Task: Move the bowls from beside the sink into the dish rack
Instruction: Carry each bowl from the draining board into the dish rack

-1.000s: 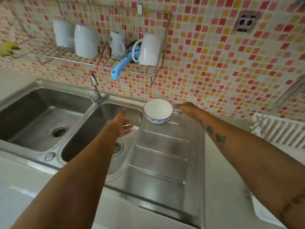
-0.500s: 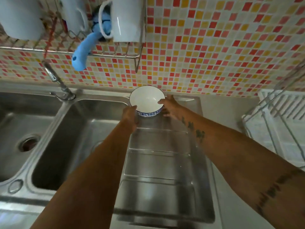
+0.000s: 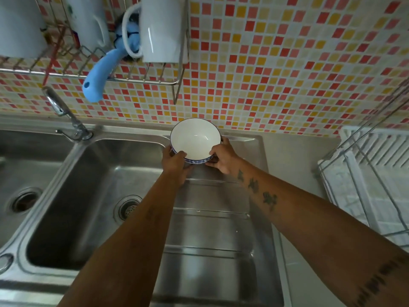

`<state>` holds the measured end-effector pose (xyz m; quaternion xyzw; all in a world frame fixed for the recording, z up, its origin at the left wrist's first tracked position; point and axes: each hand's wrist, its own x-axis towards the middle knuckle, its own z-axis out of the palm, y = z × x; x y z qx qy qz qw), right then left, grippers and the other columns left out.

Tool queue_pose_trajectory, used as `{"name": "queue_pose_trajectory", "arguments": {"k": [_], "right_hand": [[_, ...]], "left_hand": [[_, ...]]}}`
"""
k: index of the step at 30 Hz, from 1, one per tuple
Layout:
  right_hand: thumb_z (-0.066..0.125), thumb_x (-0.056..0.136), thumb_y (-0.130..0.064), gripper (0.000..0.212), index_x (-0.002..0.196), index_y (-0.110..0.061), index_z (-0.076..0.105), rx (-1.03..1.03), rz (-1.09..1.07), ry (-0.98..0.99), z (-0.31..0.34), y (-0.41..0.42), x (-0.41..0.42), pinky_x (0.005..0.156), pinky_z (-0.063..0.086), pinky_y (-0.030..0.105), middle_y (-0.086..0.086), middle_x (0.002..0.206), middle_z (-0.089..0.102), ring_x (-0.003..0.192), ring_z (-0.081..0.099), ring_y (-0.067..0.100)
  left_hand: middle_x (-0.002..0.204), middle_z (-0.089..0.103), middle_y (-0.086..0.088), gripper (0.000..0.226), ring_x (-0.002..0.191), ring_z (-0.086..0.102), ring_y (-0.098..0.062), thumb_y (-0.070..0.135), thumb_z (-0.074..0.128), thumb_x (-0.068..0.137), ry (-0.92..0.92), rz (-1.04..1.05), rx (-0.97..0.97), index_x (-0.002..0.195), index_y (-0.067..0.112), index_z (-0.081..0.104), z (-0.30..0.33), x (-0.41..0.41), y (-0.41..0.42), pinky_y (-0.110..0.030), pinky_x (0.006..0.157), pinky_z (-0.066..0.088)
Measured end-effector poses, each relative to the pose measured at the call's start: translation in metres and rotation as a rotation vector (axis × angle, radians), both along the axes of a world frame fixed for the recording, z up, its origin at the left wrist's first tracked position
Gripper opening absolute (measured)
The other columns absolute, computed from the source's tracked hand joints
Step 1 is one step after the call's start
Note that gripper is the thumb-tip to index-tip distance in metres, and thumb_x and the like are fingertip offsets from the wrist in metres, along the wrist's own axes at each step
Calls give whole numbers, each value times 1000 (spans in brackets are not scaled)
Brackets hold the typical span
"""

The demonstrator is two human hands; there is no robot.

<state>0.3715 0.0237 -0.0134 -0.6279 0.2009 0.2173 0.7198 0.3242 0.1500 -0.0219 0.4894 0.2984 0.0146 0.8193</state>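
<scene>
A white bowl [image 3: 194,138] with a blue patterned outside sits at the far end of the steel drainboard [image 3: 210,229], close to the tiled wall. My left hand [image 3: 176,161] grips its near left rim, thumb over the edge. My right hand [image 3: 221,157] clasps its right side. The bowl is tilted slightly toward me. A white dish rack [image 3: 371,180] with wire bars stands at the right edge of the view, apart from the bowl.
A double steel sink [image 3: 88,196] lies to the left with a tap [image 3: 66,116] behind it. A wall shelf [image 3: 141,79] above holds white mugs [image 3: 161,29] and a blue brush [image 3: 97,78]. Mosaic tiles cover the wall.
Both hands have closed on the bowl: the left went from touching its side to gripping the rim, the right wrapped round the other side. The view moved closer.
</scene>
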Motion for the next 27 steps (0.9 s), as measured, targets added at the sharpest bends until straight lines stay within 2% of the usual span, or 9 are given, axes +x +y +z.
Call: {"name": "queue_pose_trajectory", "arguments": {"k": [3, 5, 7, 9, 11, 15, 17, 20, 27], "right_hand": [[36, 79, 16, 74, 139, -28, 32, -20, -65, -52, 25, -17, -15, 87, 52, 47, 9, 143, 38, 124, 44, 38], [34, 77, 18, 77, 139, -28, 34, -44, -77, -104, 49, -29, -24, 81, 53, 45, 8, 142, 38, 123, 44, 36], [33, 76, 18, 77, 138, -28, 36, -65, -86, -187, 87, -49, -37, 75, 53, 40, 7, 142, 39, 120, 43, 33], [32, 77, 17, 76, 138, -28, 38, -84, -101, -292, 137, -73, -55, 78, 53, 41, 6, 140, 42, 115, 44, 30], [31, 78, 16, 74, 134, -29, 43, -81, -109, -364, 186, -96, -73, 76, 52, 39, 5, 133, 46, 110, 46, 29], [30, 76, 17, 67, 113, -35, 51, -65, -20, -545, 272, -138, -117, 81, 46, 41, 5, 128, 47, 112, 45, 32], [30, 77, 18, 64, 111, -32, 52, -102, 13, -677, 307, -160, -143, 79, 45, 38, 0, 117, 50, 107, 46, 29], [30, 76, 18, 64, 118, -24, 53, -123, 9, -818, 346, -195, -172, 74, 44, 33, -8, 101, 52, 95, 48, 22], [33, 74, 14, 59, 103, -32, 56, -36, 23, -918, 380, -294, -218, 79, 43, 40, -1, 110, 54, 107, 47, 30]], "left_hand": [[139, 48, -8, 53, 120, 52, -36, -4, 56, 87, -86, -28, -9, 135, 17, 47, 24, -16, -16, -46, 70, 62], [129, 56, -11, 41, 107, 59, -35, 21, 55, 95, -116, -99, -104, 135, 16, 47, 48, -25, -26, -44, 62, 62], [122, 60, -13, 56, 106, 61, -37, 58, 40, 95, -108, -187, -317, 133, 18, 47, 80, -28, -38, -56, 78, 58], [131, 54, -16, 78, 117, 54, -44, 78, 22, 86, -86, -238, -495, 134, 22, 46, 115, -35, -54, -64, 95, 46], [131, 52, -17, 83, 115, 53, -45, 80, 15, 84, -133, -321, -545, 134, 22, 47, 152, -45, -71, -63, 92, 45], [141, 51, -21, 76, 128, 46, -49, 69, 52, 75, -251, -569, -665, 136, 23, 53, 222, -80, -108, -62, 105, 36], [137, 54, -24, 73, 125, 48, -50, 65, 52, 78, -303, -644, -670, 135, 20, 53, 252, -101, -130, -65, 103, 37], [140, 51, -25, 77, 126, 47, -52, 67, 52, 79, -388, -738, -623, 139, 19, 50, 288, -128, -161, -69, 99, 38], [147, 45, -20, 84, 129, 45, -53, 76, 52, 76, -491, -936, -393, 142, 25, 45, 341, -178, -226, -63, 100, 44]]}}
